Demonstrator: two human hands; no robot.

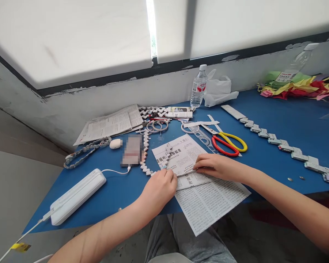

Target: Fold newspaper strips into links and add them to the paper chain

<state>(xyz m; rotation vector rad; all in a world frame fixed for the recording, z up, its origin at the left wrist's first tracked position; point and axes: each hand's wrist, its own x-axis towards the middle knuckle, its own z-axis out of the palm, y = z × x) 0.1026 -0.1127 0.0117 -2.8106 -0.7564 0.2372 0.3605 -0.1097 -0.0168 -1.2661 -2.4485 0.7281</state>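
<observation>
A sheet of newspaper (pixel 208 204) lies across the front edge of the blue table, its lower corner hanging over. A raised fold crosses its middle. My left hand (pixel 163 184) is closed with its fingers pressed on the left end of this fold. Holding the fold at its right part is my right hand (pixel 212 166), fingers pinched together on the paper. The fingertips of both hands are partly hidden. Just behind the paper lie scissors (pixel 227 142) with red and yellow handles, a clear plastic ruler (pixel 203 138) and white paper strips (pixel 200 124).
A white power strip (pixel 78 195) with a cable to a phone (pixel 131 150) sits left. Behind are newspapers (pixel 112 124), metal rings (pixel 160 126) and a water bottle (pixel 199 87). A folded-paper chain (pixel 279 142) runs along the right, near colourful paper (pixel 304 89).
</observation>
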